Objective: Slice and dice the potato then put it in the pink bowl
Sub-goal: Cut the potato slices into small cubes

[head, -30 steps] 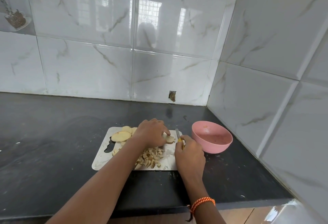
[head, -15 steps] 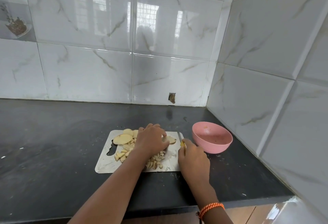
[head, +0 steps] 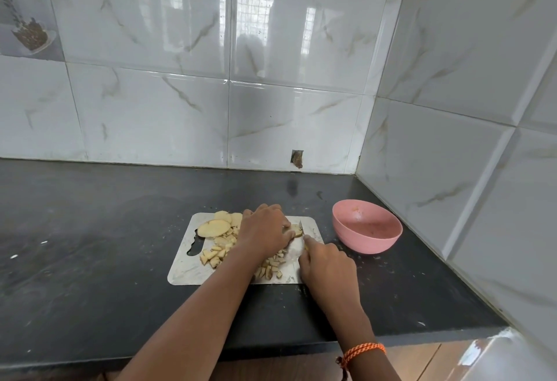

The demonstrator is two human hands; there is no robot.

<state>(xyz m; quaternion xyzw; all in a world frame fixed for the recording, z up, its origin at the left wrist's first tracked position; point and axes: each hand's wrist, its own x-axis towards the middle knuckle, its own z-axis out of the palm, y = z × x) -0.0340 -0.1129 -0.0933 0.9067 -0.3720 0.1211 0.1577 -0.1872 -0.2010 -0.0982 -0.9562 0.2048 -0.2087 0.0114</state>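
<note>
A metal cutting board [head: 187, 272] lies on the black counter with round potato slices [head: 214, 227] at its back left and several diced pieces [head: 212, 256] across the middle. My left hand [head: 265, 231] holds down a potato slice [head: 295, 231] with curled fingers near the board's back right. My right hand [head: 327, 266] grips a knife [head: 297, 242], its blade lying against that slice. The pink bowl [head: 367, 227] stands to the right of the board, with no potato visible in it.
The black counter [head: 90, 245] runs left from the board. Tiled walls meet in a corner behind the bowl and close off the right side. The counter's front edge is just below my forearms.
The camera view has shifted slightly. My right hand with the knife has moved a little toward the board's back, the blade now at the slice under my left fingers.
</note>
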